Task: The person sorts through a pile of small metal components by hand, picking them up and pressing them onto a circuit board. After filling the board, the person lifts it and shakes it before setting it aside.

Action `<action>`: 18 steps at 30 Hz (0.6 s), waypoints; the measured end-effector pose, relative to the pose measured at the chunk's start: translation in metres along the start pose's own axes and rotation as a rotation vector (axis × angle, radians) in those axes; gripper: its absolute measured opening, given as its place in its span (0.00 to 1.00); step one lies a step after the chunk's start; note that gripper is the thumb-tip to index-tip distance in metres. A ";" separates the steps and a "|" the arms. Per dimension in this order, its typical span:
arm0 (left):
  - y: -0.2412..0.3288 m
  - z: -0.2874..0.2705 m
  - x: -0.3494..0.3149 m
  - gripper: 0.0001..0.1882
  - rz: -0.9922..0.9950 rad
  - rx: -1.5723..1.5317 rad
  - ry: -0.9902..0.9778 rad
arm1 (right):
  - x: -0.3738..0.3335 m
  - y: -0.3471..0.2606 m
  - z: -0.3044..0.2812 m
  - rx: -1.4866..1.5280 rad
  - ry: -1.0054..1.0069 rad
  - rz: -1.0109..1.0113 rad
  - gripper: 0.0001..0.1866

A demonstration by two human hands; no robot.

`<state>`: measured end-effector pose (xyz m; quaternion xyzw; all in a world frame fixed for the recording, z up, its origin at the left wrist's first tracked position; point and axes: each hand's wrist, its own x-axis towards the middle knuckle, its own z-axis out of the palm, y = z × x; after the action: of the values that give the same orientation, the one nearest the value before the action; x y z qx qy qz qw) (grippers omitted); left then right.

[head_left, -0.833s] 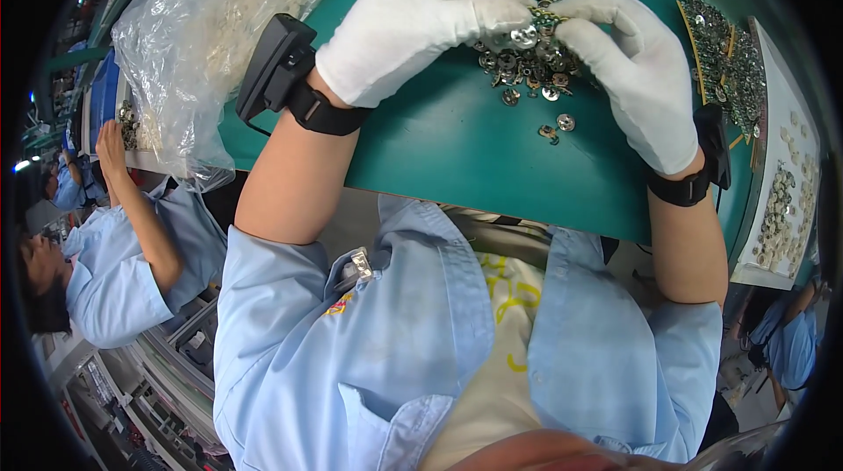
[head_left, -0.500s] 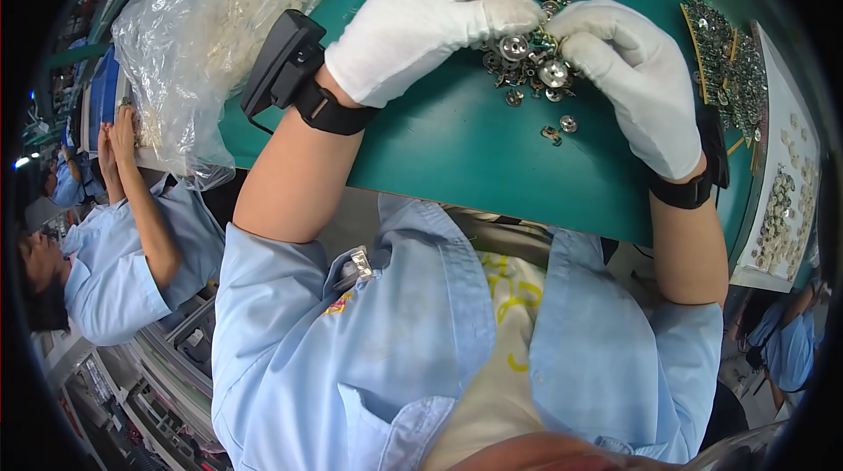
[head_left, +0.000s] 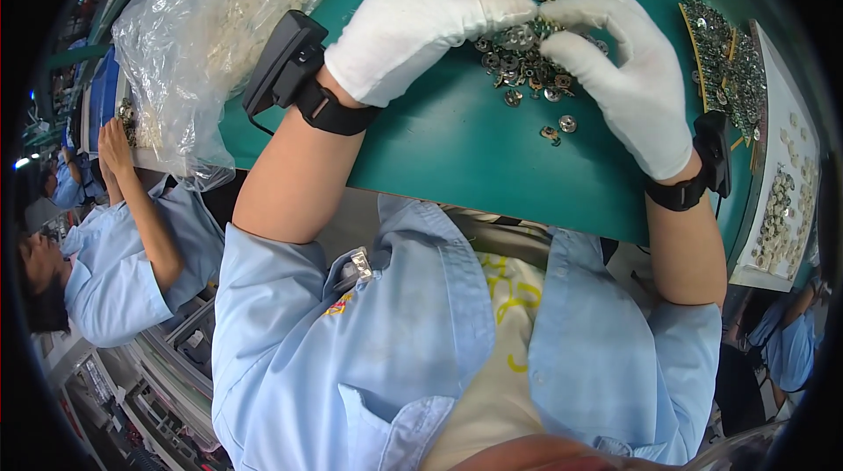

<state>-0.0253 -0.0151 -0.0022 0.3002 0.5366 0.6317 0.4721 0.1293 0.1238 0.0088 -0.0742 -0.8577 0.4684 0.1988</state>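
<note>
Both my hands wear white gloves and meet over a pile of small round metal parts on the green tabletop. My left hand is closed in a pinch, with a silver disc-shaped metal part at its fingertips; the fingers hide part of it. My right hand has its thumb and forefinger apart, the tips close to the left fingertips. Greenish bits show in the gap between them. Two loose metal parts lie nearer me than the pile.
A clear plastic bag of pale small pieces lies at left. On the right are a heap of metal parts and a white tray with pale round pieces. Another person works at far left.
My right hand has shifted up, its thumb and forefinger spreading from a pinch. The bright disc by its fingertips no longer shows there. My left hand has moved slightly up and left.
</note>
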 end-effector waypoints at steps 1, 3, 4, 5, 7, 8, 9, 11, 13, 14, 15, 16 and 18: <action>-0.002 -0.001 0.001 0.07 -0.002 0.000 -0.001 | 0.000 0.001 -0.001 0.000 0.001 0.002 0.08; -0.006 -0.003 0.005 0.10 0.074 0.154 -0.074 | -0.002 0.003 -0.003 0.084 -0.040 0.050 0.07; -0.006 -0.001 0.006 0.12 0.113 0.232 -0.111 | -0.002 0.005 -0.005 0.125 -0.060 0.073 0.07; -0.006 0.000 0.006 0.12 0.111 0.232 -0.112 | -0.003 0.008 -0.005 0.126 -0.058 0.074 0.07; -0.003 0.004 0.002 0.10 0.037 0.211 -0.135 | -0.004 0.018 -0.005 0.332 -0.105 0.050 0.06; -0.002 0.005 0.002 0.10 -0.001 0.200 -0.147 | -0.004 0.021 -0.005 0.435 -0.128 0.038 0.06; -0.002 0.006 0.002 0.10 -0.002 0.200 -0.149 | -0.004 0.021 -0.006 0.435 -0.126 0.039 0.06; -0.003 0.006 0.003 0.10 0.004 0.170 -0.124 | -0.004 0.020 -0.006 0.391 -0.110 0.054 0.06; -0.006 0.003 0.006 0.10 0.008 0.156 -0.109 | -0.002 0.016 -0.006 0.370 -0.105 0.059 0.06; -0.011 -0.004 0.011 0.09 0.189 0.183 -0.194 | 0.000 0.012 -0.005 0.260 -0.060 0.027 0.06; -0.013 -0.008 0.016 0.08 0.370 0.207 -0.279 | 0.001 0.008 -0.003 0.149 -0.016 -0.003 0.06; -0.015 -0.011 0.018 0.07 0.552 0.231 -0.364 | 0.003 0.005 -0.002 0.037 0.028 -0.034 0.06; -0.013 -0.006 0.011 0.06 0.356 0.176 -0.244 | 0.002 0.000 0.000 0.039 0.014 -0.030 0.06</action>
<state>-0.0315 -0.0083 -0.0172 0.5042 0.4673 0.6148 0.3865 0.1273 0.1247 0.0097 -0.0605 -0.8480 0.4814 0.2132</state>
